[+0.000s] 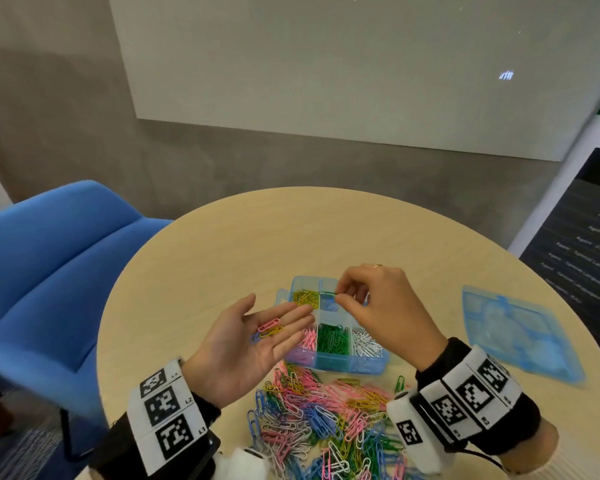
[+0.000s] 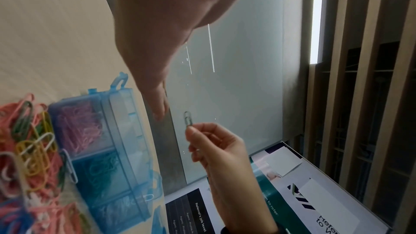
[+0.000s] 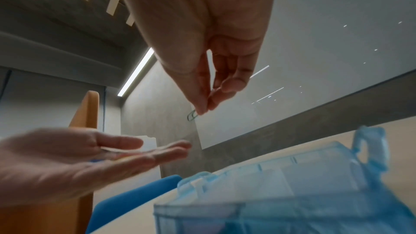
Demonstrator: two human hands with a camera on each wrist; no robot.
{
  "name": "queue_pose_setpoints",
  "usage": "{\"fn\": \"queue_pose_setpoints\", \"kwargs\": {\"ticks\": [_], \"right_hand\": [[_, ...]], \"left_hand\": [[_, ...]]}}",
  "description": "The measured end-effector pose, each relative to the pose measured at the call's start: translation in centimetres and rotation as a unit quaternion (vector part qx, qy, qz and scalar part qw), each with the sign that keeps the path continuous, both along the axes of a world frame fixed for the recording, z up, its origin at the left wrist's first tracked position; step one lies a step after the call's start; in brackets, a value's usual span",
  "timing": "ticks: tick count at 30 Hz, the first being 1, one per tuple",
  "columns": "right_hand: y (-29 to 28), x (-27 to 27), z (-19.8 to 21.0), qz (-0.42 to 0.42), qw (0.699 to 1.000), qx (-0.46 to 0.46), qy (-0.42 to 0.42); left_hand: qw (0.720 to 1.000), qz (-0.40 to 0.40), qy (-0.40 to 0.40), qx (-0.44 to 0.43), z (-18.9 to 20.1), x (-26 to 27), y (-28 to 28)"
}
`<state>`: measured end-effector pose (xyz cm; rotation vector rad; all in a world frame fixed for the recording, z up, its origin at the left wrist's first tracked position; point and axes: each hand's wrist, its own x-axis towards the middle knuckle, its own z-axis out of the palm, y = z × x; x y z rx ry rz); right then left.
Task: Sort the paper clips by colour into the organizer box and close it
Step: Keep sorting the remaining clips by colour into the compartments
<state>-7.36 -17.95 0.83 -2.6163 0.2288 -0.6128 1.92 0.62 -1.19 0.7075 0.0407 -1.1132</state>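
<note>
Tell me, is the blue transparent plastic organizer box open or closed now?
Open: the blue transparent plastic organizer box shows its clip-filled compartments uncovered, and its lid lies apart on the table.

Left hand (image 1: pixel 246 344) overhangs organizer box (image 1: pixel 333 362) pink compartment; far table (image 1: pixel 291 230) bare.

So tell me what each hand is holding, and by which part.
The right hand pinches a green paper clip by one end. The left hand lies open, a few paper clips resting loose on its fingers.
</note>
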Motion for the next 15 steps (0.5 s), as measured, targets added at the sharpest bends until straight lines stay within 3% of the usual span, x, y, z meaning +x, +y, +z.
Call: {"fn": "queue_pose_setpoints", "kwargs": {"ticks": [4, 7, 10, 15], "right_hand": [[0.4, 0.0, -0.9, 0.013, 0.999, 0.007, 0.031], [1.2, 0.2, -0.6, 0.103, 0.995, 0.012, -0.004], [2.1, 0.6, -0.9, 0.205, 0.978, 0.028, 0.034], [2.7, 1.4, -1.2, 0.207, 0.976, 0.031, 0.061]], "left_hand": [[1.0, 0.004, -0.011, 0.006, 0.0, -0.3, 0.0], [1.0, -0.011, -0.019, 0.01, -0.1, -0.6, -0.2], [0.999, -0.033, -0.019, 0.002, 0.0, -0.8, -0.2], [0.999, -0.044, 0.014, -0.021, 0.1, -0.5, 0.1]]}}
